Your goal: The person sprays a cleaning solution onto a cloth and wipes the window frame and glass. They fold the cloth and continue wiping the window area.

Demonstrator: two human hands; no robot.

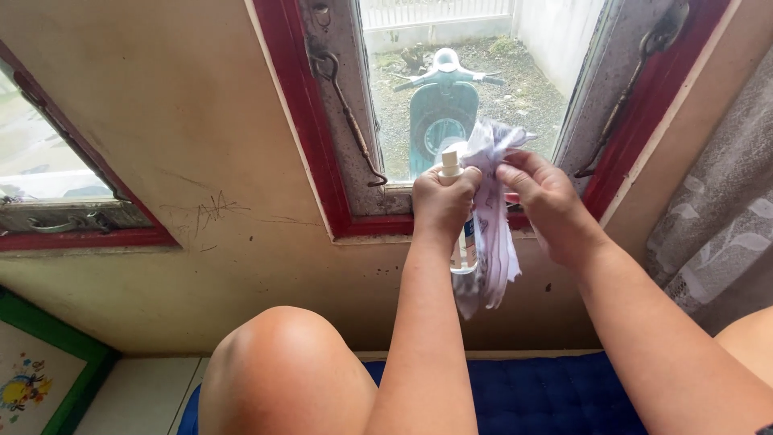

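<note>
A small white spray bottle is held upright in the left hand, fingers clamped around its upper body just below the cream-coloured nozzle cap. A crumpled white cloth with a faint pattern is pinched by the right hand, thumb and fingertips closed on its upper part; the rest hangs down beside and partly over the bottle. The two hands are held close together, nearly touching, in front of the lower edge of the red window frame. Whether the cloth touches the nozzle cannot be determined, as the fold hides the contact. A metal window hook hangs against the left inner edge of the frame. A pale green scooter is seen outside through the glass. A bare knee is raised below, over a blue cushion.
</note>
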